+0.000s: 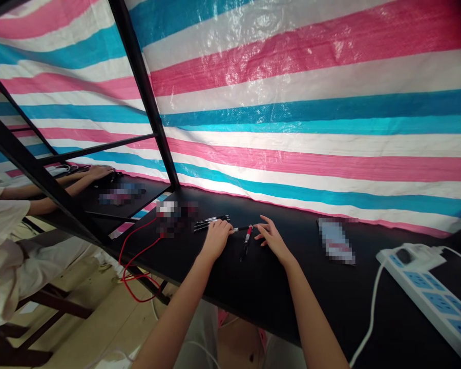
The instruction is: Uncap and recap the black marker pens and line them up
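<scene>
My left hand is closed, its fingertips pinching one end of a slim black-and-white pen that points right across the black desk. Several dark pens with shiny metal parts lie side by side just left of and behind that hand. Between my hands a red-and-black pen lies on the desk, its top close to the far end of the held pen. My right hand has its fingers spread, with the fingertips near the pen ends. It grips nothing that I can see.
A white power strip with a plugged-in adapter and cords occupies the right. Blurred items lie right and left on the desk. A red cable hangs off the left edge. Beyond the black frame, another person's hands rest on a desk.
</scene>
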The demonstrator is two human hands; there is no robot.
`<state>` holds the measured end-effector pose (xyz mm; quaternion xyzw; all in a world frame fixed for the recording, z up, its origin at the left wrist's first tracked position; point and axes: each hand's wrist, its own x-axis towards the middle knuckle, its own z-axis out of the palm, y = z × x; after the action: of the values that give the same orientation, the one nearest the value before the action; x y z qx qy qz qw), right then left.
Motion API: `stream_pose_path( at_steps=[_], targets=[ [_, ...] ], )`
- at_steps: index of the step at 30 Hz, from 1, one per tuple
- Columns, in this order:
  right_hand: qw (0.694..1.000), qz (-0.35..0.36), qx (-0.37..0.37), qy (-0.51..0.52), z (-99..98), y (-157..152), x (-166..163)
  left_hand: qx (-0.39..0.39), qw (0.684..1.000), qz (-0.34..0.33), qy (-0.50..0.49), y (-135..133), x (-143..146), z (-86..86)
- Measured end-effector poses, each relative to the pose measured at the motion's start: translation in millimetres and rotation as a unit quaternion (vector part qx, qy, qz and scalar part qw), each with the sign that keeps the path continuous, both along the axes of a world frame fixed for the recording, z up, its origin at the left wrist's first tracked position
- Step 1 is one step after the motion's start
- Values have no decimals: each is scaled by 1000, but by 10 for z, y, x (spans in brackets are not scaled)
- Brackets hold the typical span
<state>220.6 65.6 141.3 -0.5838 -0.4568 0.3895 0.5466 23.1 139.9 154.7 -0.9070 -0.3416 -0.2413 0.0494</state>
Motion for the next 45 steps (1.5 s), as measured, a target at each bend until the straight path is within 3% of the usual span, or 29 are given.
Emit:
stream_pose_path(
  at_steps=[10,24,27,31,36,42,45],
  targets=[
    [1000,27,1,-10,-28,22,11,25,982,183,28,133,-208,-105],
    [999,43,0,-31,27,-6,7,13,963,269,-11,113,-238,-75],
    [996,40,0,-82,47,-21,0,12,961,276,-9,102,-230,-65],
    [971,16,-11,-237,83,-75,-31,3,960,280,-8,108,-241,-70],
    [919,2,-47,-392,166,-147,-166,-3,972,231,-39,83,-196,-30],
    [870,11,-55,-490,191,-154,-280,-86,995,-4,-47,-77,43,47],
    [861,19,-40,-507,183,-165,-283,-98,994,-21,-41,-136,127,20]
  ],
)
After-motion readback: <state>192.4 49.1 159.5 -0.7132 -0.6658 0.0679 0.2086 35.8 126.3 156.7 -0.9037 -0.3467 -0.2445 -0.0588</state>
